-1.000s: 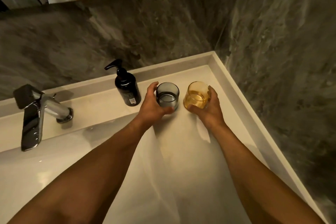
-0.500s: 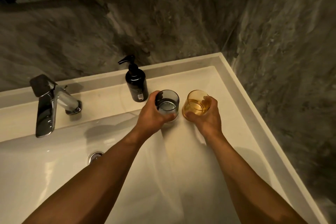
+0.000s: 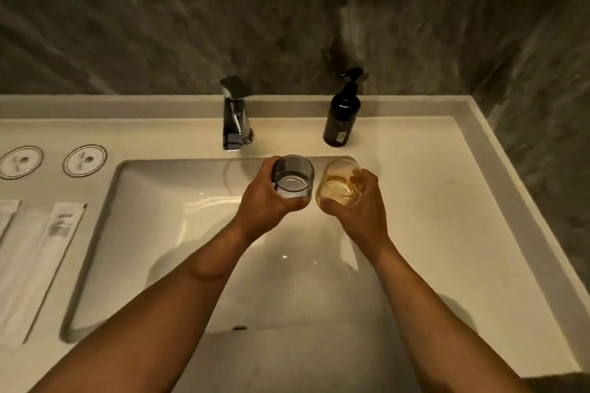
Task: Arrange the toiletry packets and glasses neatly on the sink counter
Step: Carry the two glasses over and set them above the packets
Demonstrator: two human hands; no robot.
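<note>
Above the sink basin [image 3: 178, 233]: left hand [image 3: 265, 201] wrapped around grey glass [image 3: 293, 176], right hand [image 3: 360, 204] wrapped around amber glass [image 3: 340, 182], rims nearly touching, both held upright over the bowl's far edge. Just behind: chrome faucet [image 3: 235, 115], dark pump bottle [image 3: 341, 115] on counter [image 3: 447, 185]. Far left: two round coasters [image 3: 85, 160], long white toiletry packets [image 3: 48, 258] lying parallel. Both glasses clear, tinted, apparently empty.

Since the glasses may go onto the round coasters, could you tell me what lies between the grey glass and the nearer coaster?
In the head view, only the basin and bare counter lie between the grey glass and the nearer coaster.
</note>
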